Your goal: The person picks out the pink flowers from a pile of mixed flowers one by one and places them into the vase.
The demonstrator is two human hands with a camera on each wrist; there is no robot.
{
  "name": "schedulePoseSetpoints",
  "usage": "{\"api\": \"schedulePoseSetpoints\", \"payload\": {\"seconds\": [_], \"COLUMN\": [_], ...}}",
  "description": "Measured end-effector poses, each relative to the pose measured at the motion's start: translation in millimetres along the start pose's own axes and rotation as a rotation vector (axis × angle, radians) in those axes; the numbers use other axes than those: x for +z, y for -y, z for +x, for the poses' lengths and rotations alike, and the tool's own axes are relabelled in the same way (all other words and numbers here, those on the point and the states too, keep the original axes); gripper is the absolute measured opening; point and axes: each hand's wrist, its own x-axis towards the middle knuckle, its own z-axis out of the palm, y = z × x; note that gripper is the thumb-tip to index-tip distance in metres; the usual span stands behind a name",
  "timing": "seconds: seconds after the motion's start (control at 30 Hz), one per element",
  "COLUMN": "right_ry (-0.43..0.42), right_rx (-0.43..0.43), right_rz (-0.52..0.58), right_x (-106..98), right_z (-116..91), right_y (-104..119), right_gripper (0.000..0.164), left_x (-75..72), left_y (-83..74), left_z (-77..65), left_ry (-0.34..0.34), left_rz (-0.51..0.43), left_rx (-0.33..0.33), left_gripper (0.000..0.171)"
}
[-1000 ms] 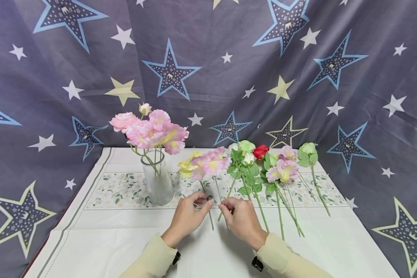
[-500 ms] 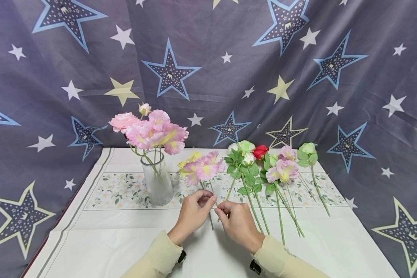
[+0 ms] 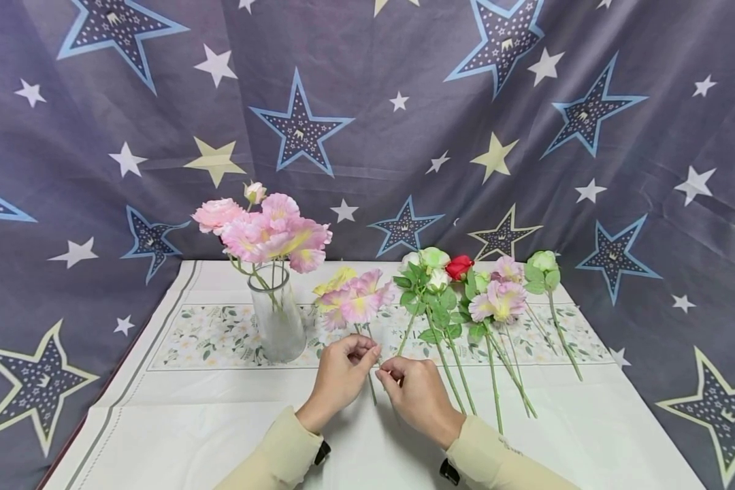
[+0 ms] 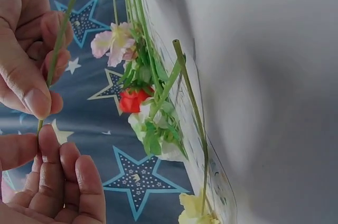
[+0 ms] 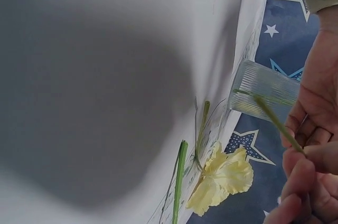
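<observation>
The pink-and-yellow flower (image 3: 363,299) has shifted left and toward the person over the last second; it is held just right of the ribbed clear vase (image 3: 284,335), outside it. The right hand (image 3: 419,391) has drawn closer to the left hand (image 3: 341,374), and thumb and fingers of each pinch the flower's green stem (image 4: 55,57), which suggests handling of the stem, with the vase's pink bouquet (image 3: 251,235) unchanged. Beyond, a yellow flower (image 5: 222,179) lies on the tabletop (image 3: 208,435), a red rose (image 3: 459,267) farther right.
</observation>
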Motion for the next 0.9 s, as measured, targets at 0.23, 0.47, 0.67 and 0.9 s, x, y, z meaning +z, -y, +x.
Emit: {"api": "schedulePoseSetpoints", "payload": {"seconds": [0.23,0.47,0.67,0.9], "right_ry": [0.017,0.005,-0.017,-0.056], "right_rx": [0.001,0.02,0.057,0.047], "right_rz": [0.024,0.038,0.011,-0.026], "right_x": [-1.7,-8.3,-14.1,-17.6], "right_z": [1.2,2.9,4.2,5.2], "right_y": [-2.8,-11.1,-15.6,-24.5], "right_gripper": [0.005,0.016,0.012,0.014], "left_x": [-5.7,-13.7,-20.7,-32.4], "left_y": [-5.3,-4.5,-1.6,-2.6], "left_z": [0.2,1.2,2.1,5.9], "left_ry": [-0.013,-0.05,-0.106,-0.196], "left_rz": [-0.003,0.013,0.025,0.092], "left_rx": [0.016,0.071,0.176,0.302], "left_gripper": [0.005,0.007,0.005,0.008]}}
